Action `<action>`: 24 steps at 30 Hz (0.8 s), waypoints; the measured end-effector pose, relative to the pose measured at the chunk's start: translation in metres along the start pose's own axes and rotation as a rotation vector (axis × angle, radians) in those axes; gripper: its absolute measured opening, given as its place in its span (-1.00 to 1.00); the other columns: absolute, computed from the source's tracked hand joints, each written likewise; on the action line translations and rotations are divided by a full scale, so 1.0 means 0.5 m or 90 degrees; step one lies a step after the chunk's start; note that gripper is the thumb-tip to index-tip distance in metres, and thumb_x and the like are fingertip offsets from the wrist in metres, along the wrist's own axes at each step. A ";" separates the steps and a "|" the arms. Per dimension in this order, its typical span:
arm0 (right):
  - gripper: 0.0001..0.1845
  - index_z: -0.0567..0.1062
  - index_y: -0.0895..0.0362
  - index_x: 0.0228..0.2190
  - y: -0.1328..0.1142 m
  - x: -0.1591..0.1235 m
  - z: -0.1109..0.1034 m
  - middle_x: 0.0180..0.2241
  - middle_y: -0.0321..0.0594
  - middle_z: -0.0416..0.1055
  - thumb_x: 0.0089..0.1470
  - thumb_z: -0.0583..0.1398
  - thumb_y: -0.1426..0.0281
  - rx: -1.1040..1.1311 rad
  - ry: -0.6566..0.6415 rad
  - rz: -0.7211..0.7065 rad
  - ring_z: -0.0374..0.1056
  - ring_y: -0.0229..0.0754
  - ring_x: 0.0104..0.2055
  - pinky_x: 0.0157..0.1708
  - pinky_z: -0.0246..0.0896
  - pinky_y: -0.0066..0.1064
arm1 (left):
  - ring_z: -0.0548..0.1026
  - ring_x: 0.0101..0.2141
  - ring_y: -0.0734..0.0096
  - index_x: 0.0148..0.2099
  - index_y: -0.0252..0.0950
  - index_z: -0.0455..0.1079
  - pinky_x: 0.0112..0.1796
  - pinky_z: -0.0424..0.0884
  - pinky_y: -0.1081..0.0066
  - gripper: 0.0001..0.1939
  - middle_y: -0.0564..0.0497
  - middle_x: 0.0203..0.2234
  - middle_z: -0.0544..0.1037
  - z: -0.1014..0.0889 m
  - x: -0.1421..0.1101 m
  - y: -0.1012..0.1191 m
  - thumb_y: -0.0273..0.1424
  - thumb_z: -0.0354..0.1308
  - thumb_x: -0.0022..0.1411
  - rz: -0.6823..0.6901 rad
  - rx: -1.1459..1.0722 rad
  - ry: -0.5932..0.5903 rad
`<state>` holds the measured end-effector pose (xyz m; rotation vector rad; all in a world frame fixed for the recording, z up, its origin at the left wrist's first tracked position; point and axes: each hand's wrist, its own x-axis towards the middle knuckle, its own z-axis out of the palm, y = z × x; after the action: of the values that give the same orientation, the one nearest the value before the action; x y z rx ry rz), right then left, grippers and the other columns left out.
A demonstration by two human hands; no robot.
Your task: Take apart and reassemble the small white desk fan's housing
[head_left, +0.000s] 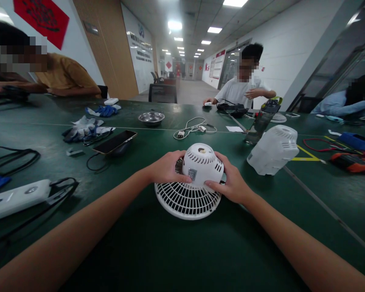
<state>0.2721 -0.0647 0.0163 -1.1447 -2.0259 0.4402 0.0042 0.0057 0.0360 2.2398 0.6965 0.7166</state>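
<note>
A white fan head lies on the green table, its round grille [188,205] facing down and its motor housing [200,160] on top. The housing has vent slots, a hole near the top and a small grey label. From the left, my left hand [169,167] grips the housing, thumb beside the label. My right hand [231,180] clasps the other side, its thumb on the lower front. Fingers of both hands are partly hidden behind the housing. To the right stands a white plastic shell [273,150] with slots, apart from my hands.
On the left are a power strip [21,198], a phone [115,142] and gloves [83,129]. A metal bowl [151,118] and a coiled white cable [194,129] lie beyond the fan. A bottle [261,121] and a multimeter [353,163] are on the right. Other people sit around the table.
</note>
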 end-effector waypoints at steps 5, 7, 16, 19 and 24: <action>-0.06 0.11 0.00 0.30 -0.001 0.002 0.001 0.18 0.01 0.35 0.00 0.38 0.15 -0.025 0.006 -0.007 0.36 0.20 0.13 0.09 0.32 0.16 | 0.52 0.00 -0.03 0.19 -0.30 0.35 -0.01 0.44 -0.02 -0.24 -0.23 0.06 0.53 -0.002 0.003 0.001 -0.14 0.44 -0.02 0.014 0.033 -0.034; -0.06 0.11 -0.01 0.30 -0.003 0.000 0.002 0.17 0.00 0.35 0.00 0.38 0.16 -0.021 0.006 0.003 0.37 0.19 0.13 0.08 0.34 0.15 | 0.52 0.01 -0.01 0.21 -0.30 0.33 0.01 0.44 -0.02 -0.23 -0.22 0.06 0.53 -0.003 0.003 0.004 -0.12 0.42 0.01 0.020 0.037 -0.034; -0.07 0.12 -0.01 0.30 -0.015 -0.002 0.004 0.18 -0.01 0.35 0.00 0.38 0.15 0.010 0.009 0.029 0.38 0.16 0.12 0.06 0.37 0.09 | 0.49 0.02 -0.04 0.22 -0.29 0.31 0.01 0.42 -0.07 -0.18 -0.24 0.08 0.50 0.004 0.003 0.005 -0.05 0.41 -0.01 0.020 0.081 -0.020; -0.07 0.13 -0.01 0.30 -0.016 -0.002 0.005 0.18 -0.02 0.35 0.01 0.38 0.16 0.006 0.016 0.035 0.38 0.16 0.11 0.06 0.37 0.09 | 0.49 0.02 -0.08 0.23 -0.26 0.32 0.00 0.40 -0.12 -0.16 -0.23 0.07 0.50 0.011 0.004 0.005 -0.03 0.42 -0.04 0.004 0.097 0.002; -0.07 0.14 -0.01 0.29 -0.014 -0.004 0.008 0.19 -0.01 0.33 -0.01 0.39 0.14 -0.013 0.025 0.017 0.37 0.17 0.13 0.09 0.34 0.09 | 0.47 0.03 -0.12 0.24 -0.25 0.31 0.01 0.38 -0.14 -0.14 -0.23 0.07 0.50 0.015 0.006 -0.003 -0.01 0.41 -0.04 0.021 0.116 0.011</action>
<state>0.2656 -0.0699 0.0170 -1.1845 -1.9871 0.4074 0.0108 0.0055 0.0310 2.4173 0.7623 0.7143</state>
